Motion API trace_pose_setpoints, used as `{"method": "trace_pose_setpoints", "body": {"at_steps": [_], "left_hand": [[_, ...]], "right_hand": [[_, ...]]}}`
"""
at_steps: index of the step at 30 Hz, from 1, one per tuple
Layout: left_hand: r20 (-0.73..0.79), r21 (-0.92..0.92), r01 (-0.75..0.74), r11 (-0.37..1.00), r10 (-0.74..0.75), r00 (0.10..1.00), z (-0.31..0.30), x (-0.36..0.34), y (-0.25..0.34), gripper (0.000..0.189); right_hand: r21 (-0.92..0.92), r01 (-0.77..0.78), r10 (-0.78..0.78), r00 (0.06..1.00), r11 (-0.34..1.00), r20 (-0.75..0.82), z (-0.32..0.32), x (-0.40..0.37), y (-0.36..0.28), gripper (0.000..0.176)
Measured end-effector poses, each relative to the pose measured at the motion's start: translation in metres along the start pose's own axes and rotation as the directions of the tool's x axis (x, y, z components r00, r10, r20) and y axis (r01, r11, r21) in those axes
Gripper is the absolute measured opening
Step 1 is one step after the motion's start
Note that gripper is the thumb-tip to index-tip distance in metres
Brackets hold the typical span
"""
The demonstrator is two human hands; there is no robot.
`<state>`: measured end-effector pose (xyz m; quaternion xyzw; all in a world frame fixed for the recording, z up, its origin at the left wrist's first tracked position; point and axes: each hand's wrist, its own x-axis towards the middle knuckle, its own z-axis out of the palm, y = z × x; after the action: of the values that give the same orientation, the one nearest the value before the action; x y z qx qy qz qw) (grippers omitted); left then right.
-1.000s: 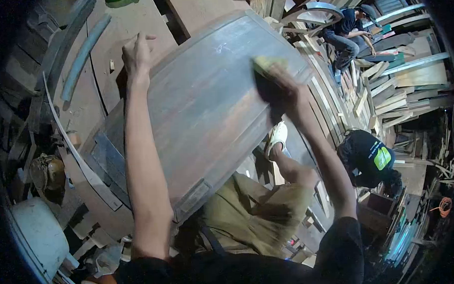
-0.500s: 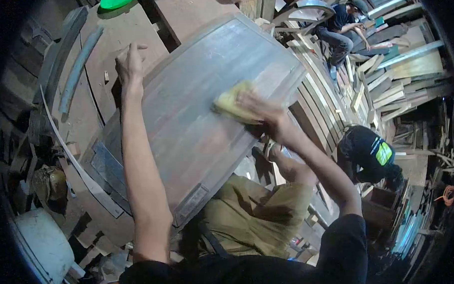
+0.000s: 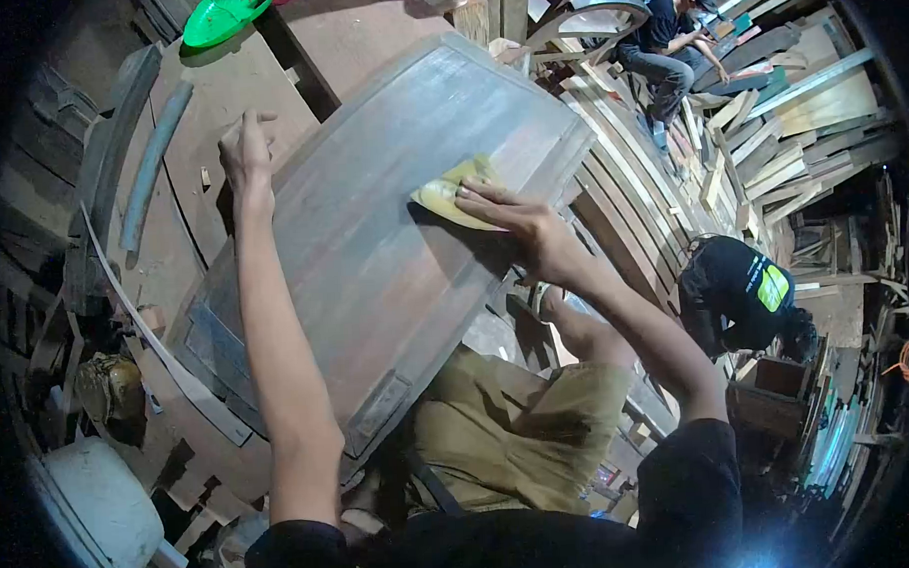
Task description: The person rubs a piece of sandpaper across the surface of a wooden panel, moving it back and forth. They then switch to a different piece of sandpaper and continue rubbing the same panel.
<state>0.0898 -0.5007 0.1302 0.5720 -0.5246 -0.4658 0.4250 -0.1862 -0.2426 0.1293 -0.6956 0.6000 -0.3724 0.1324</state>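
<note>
A broad wooden panel with a raised border and a dusty grey-brown face lies slanted in front of me. My right hand presses a folded yellow sheet of sandpaper onto it, fingers laid over the sheet. One corner of the sheet lifts off the surface. At the panel's far left edge is my left hand, its fingers curled; whatever lies inside them is hidden. A small dark rectangular inset shows at the panel's near corner.
A blue-grey curved rod and a thin curved strip lie left. A green dish sits at the top. Stacked wood strips lie right. Two other people, one seated, one bent over, are nearby.
My right hand, blurred before, shows sharply now, with the sandpaper slightly further left on the panel. The whole view has shifted a little. My left hand stays by the panel's edge.
</note>
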Motion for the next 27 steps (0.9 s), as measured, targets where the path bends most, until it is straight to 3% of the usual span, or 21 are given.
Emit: {"method": "trace_pose_setpoints", "body": {"at_steps": [1,3,5,6,8,9,10,13,14,15,16,17,19,22,24,25,27], "left_hand": [[0.006,0.007,0.018,1.000,-0.018,1.000,0.000,0.000,-0.001,0.038],[0.012,0.017,0.054,0.998,-0.054,0.998,-0.002,-0.007,0.007,0.039],[0.021,0.020,0.043,0.999,-0.043,0.999,-0.002,-0.001,-0.001,0.040],[0.024,0.018,0.034,0.999,-0.034,0.999,-0.001,0.002,0.000,0.040],[0.024,-0.001,0.041,0.999,-0.041,0.999,0.000,0.001,-0.001,0.040],[0.030,-0.002,0.042,0.999,-0.042,0.999,-0.001,-0.001,0.001,0.040],[-0.007,0.039,0.035,0.999,-0.034,0.999,0.000,-0.005,0.004,0.040],[0.037,0.014,0.062,0.998,-0.062,0.997,-0.001,-0.002,0.001,0.040],[0.024,-0.015,0.055,0.998,-0.054,0.998,0.000,0.000,-0.001,0.039],[0.020,-0.003,0.045,0.999,-0.045,0.999,0.000,-0.002,-0.001,0.039],[0.020,0.012,0.032,0.999,-0.032,0.999,0.000,-0.003,-0.001,0.038],[0.018,0.030,0.011,0.999,-0.011,1.000,-0.001,-0.002,0.001,0.038],[0.017,0.011,0.030,0.999,-0.030,0.999,0.000,-0.002,-0.003,0.038],[0.022,0.024,0.022,0.999,-0.022,1.000,-0.001,0.006,-0.008,0.037],[0.007,0.035,0.025,0.999,-0.026,1.000,0.000,0.001,-0.002,0.036],[0.012,0.007,0.043,0.999,-0.043,0.999,0.001,-0.001,0.003,0.036],[0.027,-0.043,0.078,0.996,-0.077,0.997,0.001,-0.005,0.005,0.036]], "right_hand": [[0.195,-0.140,0.151,0.988,0.971,-0.043,-0.011,0.005,0.008,0.044],[0.560,-0.348,0.441,0.897,0.752,-0.034,-0.034,0.016,0.015,0.046],[0.046,-0.450,0.452,0.890,0.892,-0.061,-0.042,0.025,-0.001,0.039],[-0.164,-0.193,0.183,0.980,0.967,-0.072,-0.023,0.021,-0.014,0.037],[-0.137,0.165,-0.158,0.985,0.977,0.066,-0.013,0.010,-0.046,0.031],[0.045,-0.147,0.147,0.989,0.988,0.013,-0.019,0.015,-0.042,0.035],[0.235,-0.434,0.442,0.897,0.870,0.021,-0.033,0.023,-0.029,0.039],[0.176,-0.606,0.617,0.787,0.776,-0.009,-0.043,0.029,0.015,0.051],[-0.002,-0.350,0.350,0.936,0.937,-0.040,-0.023,0.018,0.013,0.049],[-0.179,-0.058,0.057,0.998,0.982,-0.010,-0.004,0.005,0.001,0.047],[-0.116,-0.011,0.024,0.993,0.993,0.116,-0.003,0.002,-0.049,0.046],[0.053,-0.126,0.125,0.992,0.991,0.025,-0.003,0.003,-0.039,0.041],[0.413,-0.310,0.374,0.924,0.856,-0.081,-0.007,0.002,-0.007,0.034],[-0.097,-0.397,0.396,0.918,0.913,-0.033,-0.023,0.015,-0.003,0.035],[-0.143,-0.075,0.089,0.992,0.987,0.090,0.003,-0.006,-0.040,0.042],[-0.142,0.090,-0.069,0.987,0.986,0.148,0.016,-0.016,-0.058,0.046],[-0.146,0.006,0.021,0.983,0.989,0.182,0.004,-0.014,-0.067,0.046]]}}
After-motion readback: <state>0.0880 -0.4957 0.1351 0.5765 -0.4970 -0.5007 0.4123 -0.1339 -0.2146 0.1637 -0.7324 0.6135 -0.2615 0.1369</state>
